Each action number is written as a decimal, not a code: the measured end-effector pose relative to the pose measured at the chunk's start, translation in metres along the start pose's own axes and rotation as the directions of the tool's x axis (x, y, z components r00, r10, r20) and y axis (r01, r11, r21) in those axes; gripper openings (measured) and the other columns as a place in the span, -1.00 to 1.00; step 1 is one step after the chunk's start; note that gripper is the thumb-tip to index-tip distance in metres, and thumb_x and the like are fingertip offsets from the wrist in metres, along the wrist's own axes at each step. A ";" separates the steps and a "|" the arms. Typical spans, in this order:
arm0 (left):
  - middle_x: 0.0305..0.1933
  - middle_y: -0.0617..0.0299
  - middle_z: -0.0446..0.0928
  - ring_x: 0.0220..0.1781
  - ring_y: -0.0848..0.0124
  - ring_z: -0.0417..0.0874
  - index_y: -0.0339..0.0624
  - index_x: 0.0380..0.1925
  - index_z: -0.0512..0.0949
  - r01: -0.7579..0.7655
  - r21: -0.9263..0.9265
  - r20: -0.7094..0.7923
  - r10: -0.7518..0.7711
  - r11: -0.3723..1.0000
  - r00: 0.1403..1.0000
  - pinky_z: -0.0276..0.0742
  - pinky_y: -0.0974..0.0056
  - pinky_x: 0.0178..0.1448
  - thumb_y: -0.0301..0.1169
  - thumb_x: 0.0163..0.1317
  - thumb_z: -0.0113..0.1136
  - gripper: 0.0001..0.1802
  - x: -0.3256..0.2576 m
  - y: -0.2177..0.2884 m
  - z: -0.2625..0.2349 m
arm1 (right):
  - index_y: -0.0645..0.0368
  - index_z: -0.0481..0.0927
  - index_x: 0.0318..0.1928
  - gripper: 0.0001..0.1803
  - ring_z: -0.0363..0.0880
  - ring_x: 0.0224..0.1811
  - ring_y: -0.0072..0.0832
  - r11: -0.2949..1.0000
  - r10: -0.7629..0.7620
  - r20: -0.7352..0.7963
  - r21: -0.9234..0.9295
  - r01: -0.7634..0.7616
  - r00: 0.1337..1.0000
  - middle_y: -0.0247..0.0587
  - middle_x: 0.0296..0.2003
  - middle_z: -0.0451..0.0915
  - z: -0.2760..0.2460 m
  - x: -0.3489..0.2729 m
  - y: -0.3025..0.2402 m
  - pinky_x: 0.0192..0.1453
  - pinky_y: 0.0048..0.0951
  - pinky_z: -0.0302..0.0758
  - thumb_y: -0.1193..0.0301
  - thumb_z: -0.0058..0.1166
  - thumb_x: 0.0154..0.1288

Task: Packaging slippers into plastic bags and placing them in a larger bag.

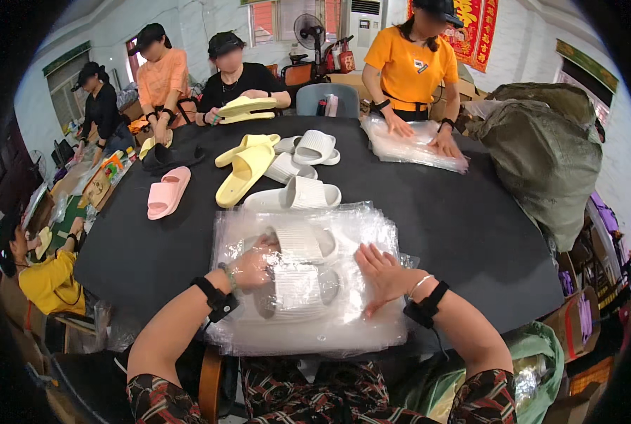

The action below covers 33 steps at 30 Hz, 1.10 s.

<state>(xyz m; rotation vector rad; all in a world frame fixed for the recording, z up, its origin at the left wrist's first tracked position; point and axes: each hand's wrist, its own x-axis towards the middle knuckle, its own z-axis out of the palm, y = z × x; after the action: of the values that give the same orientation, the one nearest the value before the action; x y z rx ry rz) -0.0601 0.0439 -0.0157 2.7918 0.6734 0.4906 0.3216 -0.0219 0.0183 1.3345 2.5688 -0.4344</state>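
A pair of white ribbed slippers (298, 291) lies in a clear plastic bag (308, 331) on top of a stack of such bags in front of me. At the left side of this pair, my left hand (253, 267) has its fingers curled in against the slippers, partly covered by film. My right hand (382, 277) lies flat on the stack's right part, fingers spread and holding nothing. Just beyond the stack sits another white slipper (305, 192).
Yellow slippers (246, 173), a pink slipper (167, 194) and grey-white slippers (315, 147) lie across the black table (463, 233). Opposite, a person in orange (413, 67) handles clear bags (414, 145). Large green-grey sacks (541, 162) stand at the right. Other people work at the left.
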 end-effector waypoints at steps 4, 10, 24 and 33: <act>0.18 0.03 0.51 0.33 0.05 0.41 -0.15 0.05 0.59 0.128 -0.002 0.082 -0.128 0.992 0.988 0.07 -0.10 0.53 -0.32 0.12 0.27 -0.55 -0.021 0.012 -0.031 | 0.37 -0.29 0.51 0.65 -0.52 0.62 0.05 1.000 0.024 0.031 0.008 -0.024 0.999 0.28 0.54 -0.35 0.002 -0.002 0.001 0.62 0.02 -0.31 -0.31 0.47 -0.33; 0.25 0.01 0.53 0.40 -0.02 0.37 -0.07 0.01 0.67 0.413 -0.108 -0.017 -0.417 0.904 0.909 0.14 -0.01 0.51 -0.38 0.13 0.29 -0.61 -0.135 -0.006 -0.077 | 0.35 -0.30 0.52 0.64 -0.55 0.62 0.03 0.999 0.028 0.020 0.043 -0.029 0.999 0.26 0.55 -0.37 0.005 0.001 -0.001 0.62 0.01 -0.35 -0.29 0.48 -0.32; -0.04 -0.04 0.63 0.11 -0.08 0.53 -0.22 -0.18 0.69 0.583 0.340 -0.591 -0.314 0.738 0.743 0.40 -0.01 0.16 -0.55 0.00 0.22 -0.69 -0.078 0.121 -0.203 | 0.43 -0.24 0.50 0.62 -0.45 0.59 0.22 0.997 -0.076 -0.170 0.012 0.080 0.982 0.39 0.51 -0.33 0.016 -0.047 -0.059 0.55 0.28 -0.23 -0.45 0.31 -0.27; 0.13 -0.02 0.54 0.34 -0.06 0.37 -0.16 -0.29 0.72 0.462 0.151 -0.362 -0.386 0.874 0.848 0.00 -0.46 0.42 -0.26 0.02 0.28 -0.71 0.069 0.151 -0.015 | 0.17 0.23 0.44 0.36 -0.10 0.57 0.04 0.945 -0.218 -0.308 0.170 0.279 0.926 0.12 0.49 0.07 0.051 -0.030 -0.054 0.56 0.14 -0.20 -0.36 0.42 -0.33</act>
<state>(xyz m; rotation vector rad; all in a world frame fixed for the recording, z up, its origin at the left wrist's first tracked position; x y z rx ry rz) 0.0525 -0.0524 0.0605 2.6546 1.4754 0.8256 0.2970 -0.0918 -0.0114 1.2112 3.0275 -0.6153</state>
